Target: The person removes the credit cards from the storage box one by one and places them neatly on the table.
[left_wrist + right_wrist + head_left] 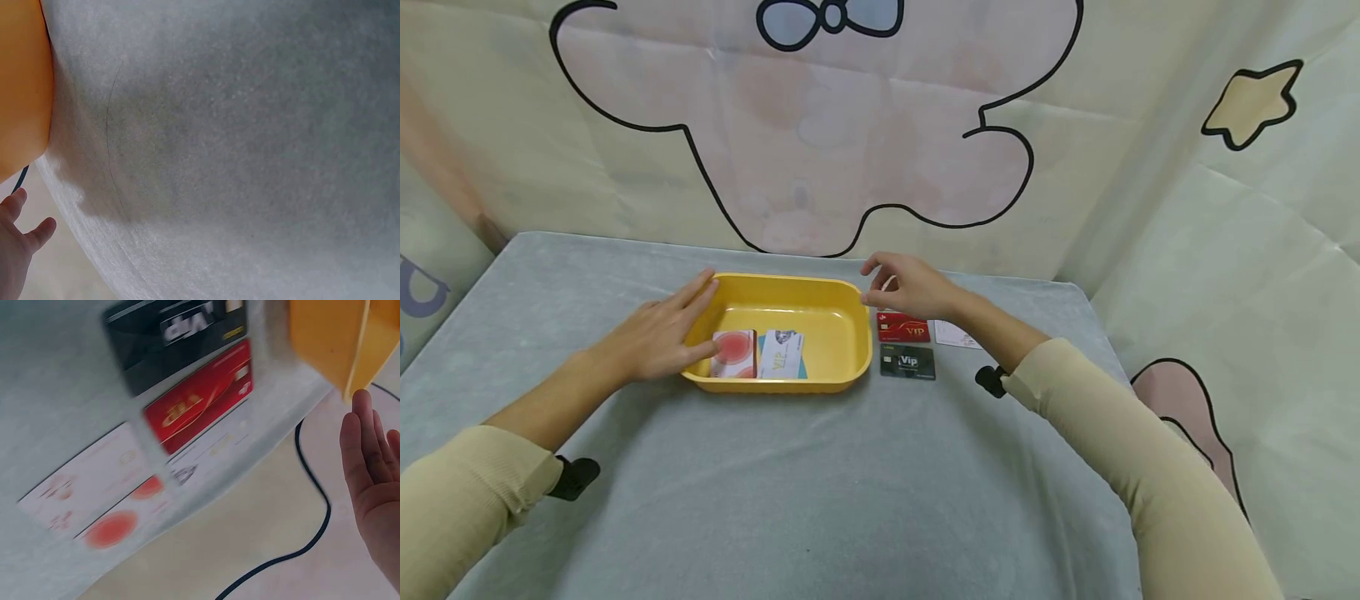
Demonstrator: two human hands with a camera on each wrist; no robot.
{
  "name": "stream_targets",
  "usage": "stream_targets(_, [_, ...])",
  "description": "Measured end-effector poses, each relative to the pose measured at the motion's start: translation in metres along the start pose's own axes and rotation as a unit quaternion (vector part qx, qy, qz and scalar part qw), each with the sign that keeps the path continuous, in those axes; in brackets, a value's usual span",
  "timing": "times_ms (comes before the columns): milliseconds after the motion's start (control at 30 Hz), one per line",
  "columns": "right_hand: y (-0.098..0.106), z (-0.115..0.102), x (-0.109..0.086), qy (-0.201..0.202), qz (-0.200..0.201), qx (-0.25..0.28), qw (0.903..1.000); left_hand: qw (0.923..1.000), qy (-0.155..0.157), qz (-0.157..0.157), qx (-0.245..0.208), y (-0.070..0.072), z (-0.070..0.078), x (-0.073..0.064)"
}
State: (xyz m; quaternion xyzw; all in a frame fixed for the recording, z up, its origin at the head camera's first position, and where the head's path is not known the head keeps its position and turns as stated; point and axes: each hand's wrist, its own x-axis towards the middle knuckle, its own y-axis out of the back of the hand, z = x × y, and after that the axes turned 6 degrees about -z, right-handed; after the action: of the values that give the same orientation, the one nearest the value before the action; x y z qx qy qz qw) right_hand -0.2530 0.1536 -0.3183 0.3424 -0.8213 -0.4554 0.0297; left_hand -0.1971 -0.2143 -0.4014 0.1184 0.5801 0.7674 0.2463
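Observation:
A yellow plastic basin (838, 332) holds a white card with red circles (733, 350), a white VIP card (782, 355) and a blue card (802, 371) partly covered by it. My left hand (658, 337) rests at the basin's left rim, fingers spread, thumb reaching over the near-left corner. My right hand (917, 287) hovers by the right rim with fingers slightly bent, holding nothing visible. Under and beside it lie a red VIP card (902, 328), a black VIP card (907, 362), a pale card (956, 334), another white card (209, 447) and a red-circled card (122, 519).
Grey cloth (805, 483) covers the table. Behind its far edge hangs a printed curtain (850, 150), and another curtain (1247, 275) hangs along the right side. Both wrists wear a small black device, such as the one on the left wrist (576, 478).

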Motion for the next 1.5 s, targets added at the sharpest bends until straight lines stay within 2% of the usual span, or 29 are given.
stream_targets(233, [-0.01,-0.019,0.017,0.001,-0.042,0.025,0.9988,1.0,0.0,0.001,-0.001,0.0,-0.001,0.0])
stream_targets(567, [-0.017,-0.03,0.038,0.003,-0.104,-0.008,0.9946,1.0,-0.003,0.002,0.002,-0.001,-0.003,0.001])
stream_targets(833, [-0.025,-0.036,0.051,-0.012,-0.185,-0.016,0.9826,1.0,0.001,-0.002,0.0,-0.001,-0.003,0.0])
stream_targets(1067, [-0.031,-0.043,0.06,-0.048,-0.238,-0.021,0.9698,1.0,-0.004,0.001,0.002,-0.001,-0.003,0.0])
stream_targets(1267, [-0.036,-0.052,0.071,-0.061,-0.261,-0.029,0.9629,0.9999,-0.008,0.006,0.001,-0.001,-0.003,0.0])
stream_targets(1500, [-0.043,-0.061,0.084,-0.042,-0.258,-0.017,0.9651,1.0,-0.004,0.002,0.001,0.0,-0.003,0.0])
